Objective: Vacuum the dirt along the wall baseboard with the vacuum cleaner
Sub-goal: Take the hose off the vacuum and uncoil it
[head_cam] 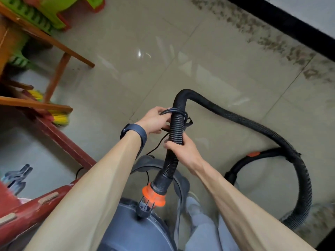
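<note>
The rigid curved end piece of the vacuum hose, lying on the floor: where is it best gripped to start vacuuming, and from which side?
Probably grip the rigid curved tube just beside its orange part, coming from above: it lies flat on the tiles with its top exposed. The ribbed hose would bend in the hand; the tube should not.

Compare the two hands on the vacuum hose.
The left hand sits higher on the hose and holds the black cord looped round it; the right hand sits lower and wraps the hose itself. The left wrist wears a dark band; the right wrist is bare. Both are curled in a grip.
</note>
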